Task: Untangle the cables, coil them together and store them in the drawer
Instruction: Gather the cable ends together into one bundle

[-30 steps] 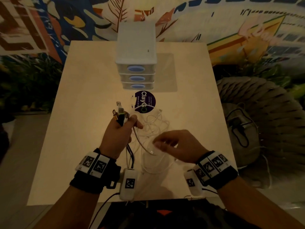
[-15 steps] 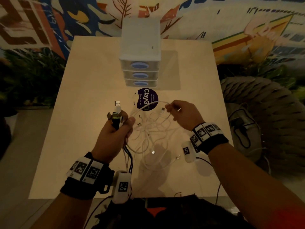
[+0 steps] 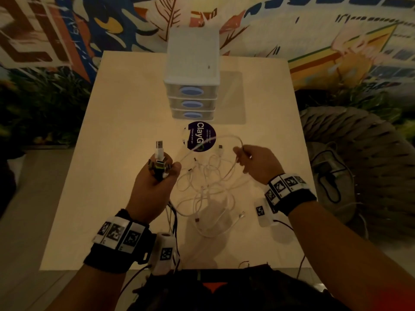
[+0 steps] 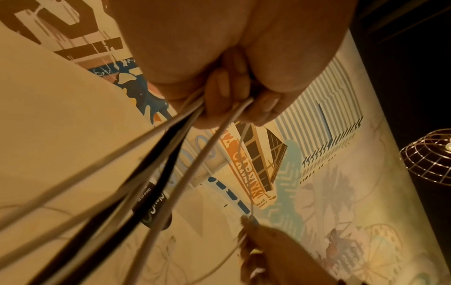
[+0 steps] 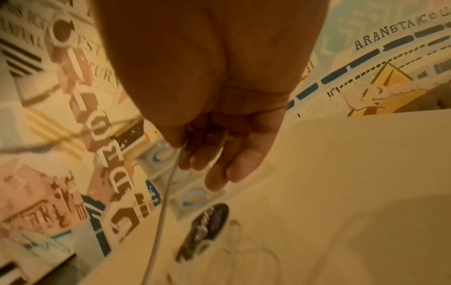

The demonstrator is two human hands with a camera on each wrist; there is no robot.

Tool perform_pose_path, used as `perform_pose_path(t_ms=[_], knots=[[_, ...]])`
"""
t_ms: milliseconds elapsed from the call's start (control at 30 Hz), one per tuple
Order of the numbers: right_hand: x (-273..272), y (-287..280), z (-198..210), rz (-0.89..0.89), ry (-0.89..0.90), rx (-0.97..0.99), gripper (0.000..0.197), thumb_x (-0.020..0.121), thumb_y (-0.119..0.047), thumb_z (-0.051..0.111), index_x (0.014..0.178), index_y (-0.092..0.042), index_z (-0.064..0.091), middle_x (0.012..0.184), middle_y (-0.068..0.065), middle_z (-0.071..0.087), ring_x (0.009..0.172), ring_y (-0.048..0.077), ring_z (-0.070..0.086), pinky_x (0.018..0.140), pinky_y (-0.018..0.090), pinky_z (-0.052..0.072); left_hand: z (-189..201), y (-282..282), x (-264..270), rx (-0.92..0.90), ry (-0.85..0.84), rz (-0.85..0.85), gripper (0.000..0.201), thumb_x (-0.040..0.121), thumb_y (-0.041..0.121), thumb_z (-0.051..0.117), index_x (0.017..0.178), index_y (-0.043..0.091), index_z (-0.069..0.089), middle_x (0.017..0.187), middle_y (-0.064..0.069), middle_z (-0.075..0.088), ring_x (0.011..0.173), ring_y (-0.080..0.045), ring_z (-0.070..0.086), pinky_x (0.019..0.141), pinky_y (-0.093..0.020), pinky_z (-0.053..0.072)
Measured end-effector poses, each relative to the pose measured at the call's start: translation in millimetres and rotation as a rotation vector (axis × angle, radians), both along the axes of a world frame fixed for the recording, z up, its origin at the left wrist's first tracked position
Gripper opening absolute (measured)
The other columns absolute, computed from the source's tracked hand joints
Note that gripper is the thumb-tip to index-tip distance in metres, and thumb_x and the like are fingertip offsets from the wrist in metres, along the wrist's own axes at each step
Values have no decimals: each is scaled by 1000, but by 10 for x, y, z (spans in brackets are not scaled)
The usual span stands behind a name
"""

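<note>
Your left hand [image 3: 155, 182] grips the plug ends while your right hand [image 3: 256, 163] pinches 1 thin white cable [image 3: 226, 138] arcing leftward between them.

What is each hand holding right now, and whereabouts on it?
The left hand grips a bundle of cables just below their plug ends, which stick up above the fist. The right hand pinches one white cable partway along its length.
</note>
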State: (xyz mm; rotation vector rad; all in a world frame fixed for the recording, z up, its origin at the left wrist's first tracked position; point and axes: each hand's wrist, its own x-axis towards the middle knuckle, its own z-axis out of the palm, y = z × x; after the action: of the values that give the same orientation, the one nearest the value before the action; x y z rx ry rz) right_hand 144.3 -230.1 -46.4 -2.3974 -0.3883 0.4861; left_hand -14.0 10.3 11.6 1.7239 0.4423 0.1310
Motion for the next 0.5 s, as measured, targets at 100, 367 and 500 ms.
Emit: perform_pose_path(t_ms=[100, 367, 500], knots=[[58, 131, 333, -20, -134, 94, 47, 104, -52, 43, 79, -18, 64, 70, -9, 65, 57, 12, 67, 68, 37, 57, -15, -19, 11, 167, 6, -15, 31, 91, 27, 72, 76, 20, 46, 64, 7, 44, 59, -8, 45, 68, -27, 41], [-91, 506, 1129, 245, -140, 348, 41, 105, -45, 46, 81, -16, 64, 69, -4, 66, 61, 10, 66, 65, 25, 55, 57, -260, 113, 351, 27, -149, 44, 72, 54, 81, 85, 32, 45, 72, 10, 60, 72, -4, 63, 61, -13, 47], [-219, 616, 1199, 315, -60, 419, 43, 104, -43, 49, 84, -8, 66, 68, -8, 67, 60, 7, 67, 63, 20, 53, 7, -367, 195, 433, -9, -157, 24, 92, 43, 67, 88, 35, 45, 68, 15, 58, 64, 4, 57, 54, -13, 36]])
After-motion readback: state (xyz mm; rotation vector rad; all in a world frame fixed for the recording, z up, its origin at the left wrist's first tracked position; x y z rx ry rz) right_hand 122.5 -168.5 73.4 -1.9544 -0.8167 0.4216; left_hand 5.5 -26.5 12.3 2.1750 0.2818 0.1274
